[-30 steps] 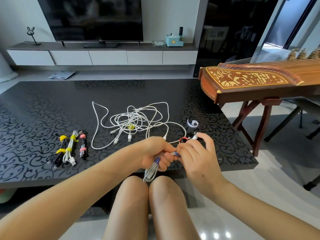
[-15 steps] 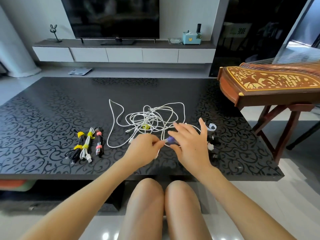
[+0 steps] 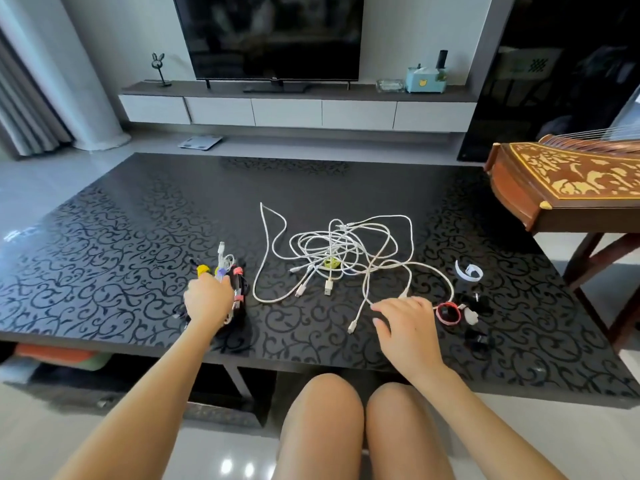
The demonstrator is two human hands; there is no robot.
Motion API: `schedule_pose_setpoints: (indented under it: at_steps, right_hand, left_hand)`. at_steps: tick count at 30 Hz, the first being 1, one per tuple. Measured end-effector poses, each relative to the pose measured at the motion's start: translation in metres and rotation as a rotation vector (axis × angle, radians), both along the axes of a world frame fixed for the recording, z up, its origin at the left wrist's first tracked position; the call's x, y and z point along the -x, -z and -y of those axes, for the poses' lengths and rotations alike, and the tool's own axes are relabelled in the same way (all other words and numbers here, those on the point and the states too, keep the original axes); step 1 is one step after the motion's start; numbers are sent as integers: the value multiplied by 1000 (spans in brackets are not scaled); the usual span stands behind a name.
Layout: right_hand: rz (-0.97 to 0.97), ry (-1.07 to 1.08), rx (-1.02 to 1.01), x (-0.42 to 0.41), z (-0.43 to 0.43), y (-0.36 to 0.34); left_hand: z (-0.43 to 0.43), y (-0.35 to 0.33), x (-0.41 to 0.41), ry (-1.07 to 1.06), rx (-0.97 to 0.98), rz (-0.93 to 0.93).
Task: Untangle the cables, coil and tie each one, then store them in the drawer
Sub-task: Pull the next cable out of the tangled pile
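A tangle of white cables [image 3: 346, 251] lies in the middle of the black patterned table [image 3: 138, 237]. To its left sits a row of coiled, tied cables, one with a yellow tie [image 3: 203, 270] and a black one with pink ties [image 3: 238, 282]. My left hand [image 3: 207, 301] rests among them, fingers curled over a white coil with a purple tie [image 3: 220, 271], whose plug end pokes out beyond my fingers. My right hand [image 3: 407, 320] hovers flat with fingers spread, just right of a loose white plug end [image 3: 352, 328].
Loose ties lie at the table's right: a white strap [image 3: 468, 271], a red ring [image 3: 448, 312] and black pieces [image 3: 479, 337]. A wooden zither on a stand [image 3: 571, 178] is at the right. A TV cabinet with drawers [image 3: 287, 112] stands behind.
Both hands were together at the table's front, wrapping the purple tie. My left hand has carried that coil left to the tied row. My right hand has let go and opened.
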State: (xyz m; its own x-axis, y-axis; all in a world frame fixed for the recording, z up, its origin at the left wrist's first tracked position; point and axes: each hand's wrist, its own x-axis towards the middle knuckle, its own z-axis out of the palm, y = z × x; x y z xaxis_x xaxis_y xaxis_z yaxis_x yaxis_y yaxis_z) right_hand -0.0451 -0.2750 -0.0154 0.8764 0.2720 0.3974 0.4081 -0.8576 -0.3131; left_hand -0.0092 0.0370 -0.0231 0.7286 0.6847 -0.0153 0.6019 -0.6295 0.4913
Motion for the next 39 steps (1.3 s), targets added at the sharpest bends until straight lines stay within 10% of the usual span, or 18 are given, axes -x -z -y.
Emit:
schedule_pose_setpoints:
  at_steps: [5, 14, 23, 34, 39]
  right_hand:
    - [-151, 136, 235, -19, 12, 19]
    - [-238, 139, 481, -59, 5, 30]
    - [-168, 78, -722, -128, 12, -105]
    - [187, -249, -1209, -165, 7, -326]
    - [230, -315, -1130, -157, 1, -363]
  left_hand:
    - [34, -4, -3, 204, -261, 146]
    - [149, 15, -12, 803, -32, 67]
    - [162, 33, -43, 831, -165, -154]
    - [142, -38, -103, 618, -24, 100]
    - [132, -118, -115, 305, 685, 584]
